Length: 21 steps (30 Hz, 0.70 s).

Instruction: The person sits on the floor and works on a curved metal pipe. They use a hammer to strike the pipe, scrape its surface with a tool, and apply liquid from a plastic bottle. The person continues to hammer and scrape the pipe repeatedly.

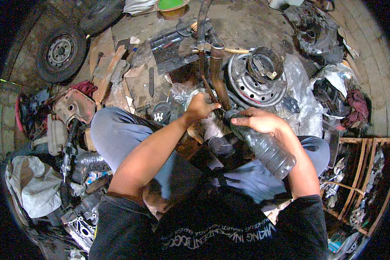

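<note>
My right hand [259, 120] is wrapped round the neck end of a clear, grimy plastic bottle [272, 152]. The bottle lies tilted along my forearm, its base toward my lap and its neck toward the metal part between my knees. My left hand [202, 107] is closed at the foot of a brown metal pipe [216, 73], beside a thinner upright pipe [201, 39]; what its fingers grip is hidden. Under both hands sits a dirty cylindrical metal part [221, 146], partly in shadow.
Beyond my right hand lies a silver wheel rim [247, 89] with a round metal piece [265, 65] on it. A tyre [61, 52] stands at the far left. Metal parts, wood strips [112, 71] and a plastic sheet [301, 95] surround me; a wooden rack [355, 182] is at right.
</note>
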Motion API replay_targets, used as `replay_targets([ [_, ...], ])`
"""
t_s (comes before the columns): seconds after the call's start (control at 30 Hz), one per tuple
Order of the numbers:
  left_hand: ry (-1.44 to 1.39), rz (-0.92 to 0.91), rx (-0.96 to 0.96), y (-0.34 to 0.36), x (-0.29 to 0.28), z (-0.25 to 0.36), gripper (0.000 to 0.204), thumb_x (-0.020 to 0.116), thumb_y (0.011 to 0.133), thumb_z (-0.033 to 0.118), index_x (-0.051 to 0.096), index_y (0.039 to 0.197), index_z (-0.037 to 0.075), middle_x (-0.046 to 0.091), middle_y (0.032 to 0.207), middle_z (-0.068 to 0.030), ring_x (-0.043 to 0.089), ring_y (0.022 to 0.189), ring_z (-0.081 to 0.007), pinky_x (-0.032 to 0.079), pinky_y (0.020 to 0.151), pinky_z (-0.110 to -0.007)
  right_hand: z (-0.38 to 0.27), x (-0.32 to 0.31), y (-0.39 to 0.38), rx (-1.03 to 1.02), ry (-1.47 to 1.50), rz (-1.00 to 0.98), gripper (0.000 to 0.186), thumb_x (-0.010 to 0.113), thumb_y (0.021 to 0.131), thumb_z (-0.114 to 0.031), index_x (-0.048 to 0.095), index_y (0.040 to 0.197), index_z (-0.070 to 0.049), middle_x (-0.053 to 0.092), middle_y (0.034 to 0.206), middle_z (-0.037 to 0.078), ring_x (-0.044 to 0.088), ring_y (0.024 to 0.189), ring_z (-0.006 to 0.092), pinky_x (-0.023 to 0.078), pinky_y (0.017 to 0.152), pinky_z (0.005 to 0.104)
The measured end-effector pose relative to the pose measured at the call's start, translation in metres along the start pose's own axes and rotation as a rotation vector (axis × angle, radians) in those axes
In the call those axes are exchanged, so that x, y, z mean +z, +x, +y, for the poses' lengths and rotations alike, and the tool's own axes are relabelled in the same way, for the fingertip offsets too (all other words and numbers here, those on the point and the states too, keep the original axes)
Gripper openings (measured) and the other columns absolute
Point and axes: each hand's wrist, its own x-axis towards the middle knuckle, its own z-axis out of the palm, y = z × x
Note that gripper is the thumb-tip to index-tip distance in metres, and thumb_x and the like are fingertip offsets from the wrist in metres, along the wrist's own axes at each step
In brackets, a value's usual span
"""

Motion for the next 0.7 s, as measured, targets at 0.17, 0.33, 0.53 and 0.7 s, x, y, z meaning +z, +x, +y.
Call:
replay_targets([
  [0.17, -0.052, 0.079, 0.011, -0.001, 0.006, -0.001, 0.034, 0.078, 0.076, 0.016, 0.068, 0.105, 0.002, 0.072, 0.097, -0.0136, 0.068, 0.092, -0.0251, 0.05, 0.085, -0.039, -0.014, -0.004, -0.009, 0.042, -0.069, 0.034, 0.06, 0.059, 0.089, -0.049, 0.064, 0.116, 0.004, 0.065, 0.116, 0.023, 0.061, 0.108, 0.0322, 0.045, 0.092, 0.0396],
  [0.33, -0.222, 0.086, 0.032, -0.002, 0.008, 0.006, 0.029, 0.075, 0.078, 0.01, 0.066, 0.104, 0.001, 0.072, 0.097, -0.0107, 0.067, 0.088, -0.0193, 0.051, 0.083, -0.035, 0.006, -0.003, 0.003, -0.041, 0.017, 0.13, 0.061, 0.06, 0.088, -0.05, 0.063, 0.119, 0.003, 0.063, 0.119, 0.024, 0.059, 0.112, 0.0341, 0.044, 0.096, 0.0394],
  [0.53, -0.3, 0.198, 0.005, -0.001, -0.001, 0.011, 0.021, 0.071, 0.084, 0.01, 0.066, 0.102, 0.0, 0.071, 0.096, -0.0083, 0.066, 0.087, -0.0176, 0.05, 0.082, -0.033, -0.021, -0.012, -0.013, -0.015, 0.005, 0.214, 0.068, 0.064, 0.087, -0.048, 0.055, 0.128, 0.006, 0.055, 0.131, 0.024, 0.051, 0.124, 0.0301, 0.035, 0.106, 0.0344],
  [0.7, -0.558, 0.331, -0.015, 0.008, -0.006, 0.018, 0.018, 0.065, 0.091, 0.017, 0.066, 0.095, 0.0, 0.069, 0.093, -0.0048, 0.064, 0.085, -0.0157, 0.048, 0.08, -0.03, -0.003, -0.01, -0.003, -0.086, 0.002, 0.377, 0.079, 0.065, 0.082, -0.056, 0.053, 0.128, 0.008, 0.054, 0.13, 0.029, 0.052, 0.123, 0.0366, 0.038, 0.105, 0.039],
])
